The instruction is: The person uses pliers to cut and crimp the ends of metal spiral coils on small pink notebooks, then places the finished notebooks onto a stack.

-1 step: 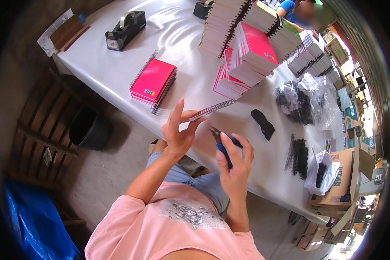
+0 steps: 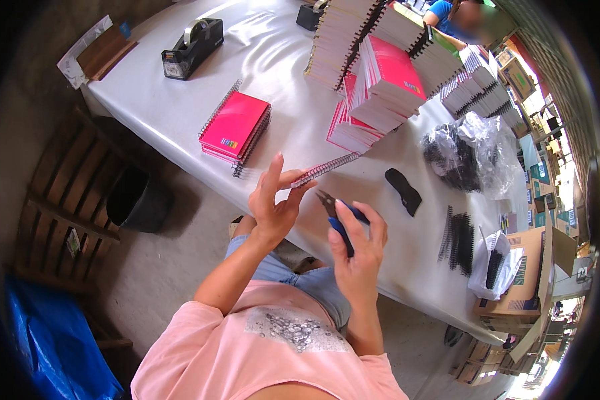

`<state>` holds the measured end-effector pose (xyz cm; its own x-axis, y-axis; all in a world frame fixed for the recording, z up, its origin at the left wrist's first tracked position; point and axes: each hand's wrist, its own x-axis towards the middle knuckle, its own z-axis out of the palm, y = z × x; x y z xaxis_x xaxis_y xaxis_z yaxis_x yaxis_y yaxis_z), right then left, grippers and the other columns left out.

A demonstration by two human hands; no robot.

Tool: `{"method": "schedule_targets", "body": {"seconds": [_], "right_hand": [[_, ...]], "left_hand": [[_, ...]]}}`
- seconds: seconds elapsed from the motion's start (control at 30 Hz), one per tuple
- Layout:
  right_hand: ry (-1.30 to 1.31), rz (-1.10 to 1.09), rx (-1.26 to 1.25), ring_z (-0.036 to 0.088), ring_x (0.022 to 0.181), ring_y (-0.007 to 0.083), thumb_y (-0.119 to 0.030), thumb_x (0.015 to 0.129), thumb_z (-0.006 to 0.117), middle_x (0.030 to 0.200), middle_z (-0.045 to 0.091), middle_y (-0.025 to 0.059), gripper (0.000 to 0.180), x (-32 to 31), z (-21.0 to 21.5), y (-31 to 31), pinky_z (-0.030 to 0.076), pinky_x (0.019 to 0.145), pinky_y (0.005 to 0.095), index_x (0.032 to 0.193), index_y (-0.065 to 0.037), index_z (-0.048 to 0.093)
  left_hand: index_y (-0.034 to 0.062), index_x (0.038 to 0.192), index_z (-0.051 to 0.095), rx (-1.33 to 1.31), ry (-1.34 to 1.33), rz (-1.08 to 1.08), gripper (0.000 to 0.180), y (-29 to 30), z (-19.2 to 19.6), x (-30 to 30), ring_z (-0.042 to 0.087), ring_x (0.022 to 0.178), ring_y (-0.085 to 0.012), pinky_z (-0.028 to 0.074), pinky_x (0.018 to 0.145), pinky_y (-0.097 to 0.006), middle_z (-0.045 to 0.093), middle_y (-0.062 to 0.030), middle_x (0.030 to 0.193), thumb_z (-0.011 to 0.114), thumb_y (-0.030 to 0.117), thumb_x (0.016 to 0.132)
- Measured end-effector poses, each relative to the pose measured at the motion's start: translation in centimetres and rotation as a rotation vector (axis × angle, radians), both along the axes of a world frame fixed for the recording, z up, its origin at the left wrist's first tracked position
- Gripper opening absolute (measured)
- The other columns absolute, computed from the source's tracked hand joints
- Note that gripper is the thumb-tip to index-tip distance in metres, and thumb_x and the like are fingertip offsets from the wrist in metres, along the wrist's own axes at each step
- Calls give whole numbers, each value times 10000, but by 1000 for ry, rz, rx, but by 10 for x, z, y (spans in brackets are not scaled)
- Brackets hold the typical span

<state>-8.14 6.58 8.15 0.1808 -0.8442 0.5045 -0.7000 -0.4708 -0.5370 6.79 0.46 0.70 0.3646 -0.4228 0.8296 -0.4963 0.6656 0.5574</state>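
Observation:
In my left hand (image 2: 273,207) a pink spiral-bound notebook (image 2: 323,170) is pinched near its close end and held almost edge-on, its wire coil uppermost. The index finger points up. My right hand (image 2: 359,260) is wrapped round cutting pliers (image 2: 341,235) with blue handles. Their dark jaws are slightly parted, just right of the notebook's near end and apart from it. Beyond my left hand a small pile of pink spiral notebooks (image 2: 237,123) lies on the white-covered table (image 2: 173,113).
Pink unbound books (image 2: 393,73) and tall spiral-bound stacks (image 2: 345,40) stand at the back. To the right lie a black cloth piece (image 2: 403,192), black coils (image 2: 457,240), a plastic bag (image 2: 473,153) and a cardboard box (image 2: 523,273). A tape dispenser (image 2: 193,48) sits far left; a person (image 2: 443,17) is behind.
My right hand has shifted slightly left with the pliers, bringing the jaws nearer the notebook's close end. The jaws look a little wider apart. My left hand has barely moved.

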Motion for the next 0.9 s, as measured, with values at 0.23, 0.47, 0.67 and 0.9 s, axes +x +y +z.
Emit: {"method": "schedule_targets", "body": {"seconds": [0.23, 0.47, 0.67, 0.9], "right_hand": [[-95, 149, 91, 537, 948, 289, -256, 885, 613, 1075, 551, 111, 322, 6, 1, -4, 429, 828, 402, 1186, -142, 613], [-811, 403, 872, 568, 941, 225, -313, 971, 472, 1069, 565, 98, 386, 2, -17, 2, 481, 776, 348, 1272, -73, 498], [263, -237, 348, 456, 1153, 309, -300, 902, 553, 1171, 497, 132, 435, -49, -45, -9, 301, 992, 508, 1304, -144, 498], [282, -144, -190, 415, 1235, 323, -250, 828, 661, 1334, 440, 141, 580, -11, 8, -31, 302, 1018, 474, 1359, -168, 443]], "left_hand": [[7, 1344, 406, -96, -80, 0, 738, 1, 10, 0, 687, 743, -179, 477, 714, -301, 714, -70, 892, 712, -101, 681], [34, 1426, 235, -177, -214, -24, 844, 2, 3, 3, 674, 788, -245, 548, 687, -334, 679, -136, 957, 684, -122, 729], [29, 1353, 348, 140, 510, -143, 504, 6, 19, 3, 525, 1002, -130, 445, 848, -277, 554, -108, 1091, 552, -30, 896], [48, 1259, 506, 233, 310, -340, 437, 20, 43, 38, 605, 924, -139, 496, 797, -250, 631, -100, 1020, 494, -127, 859]]}}
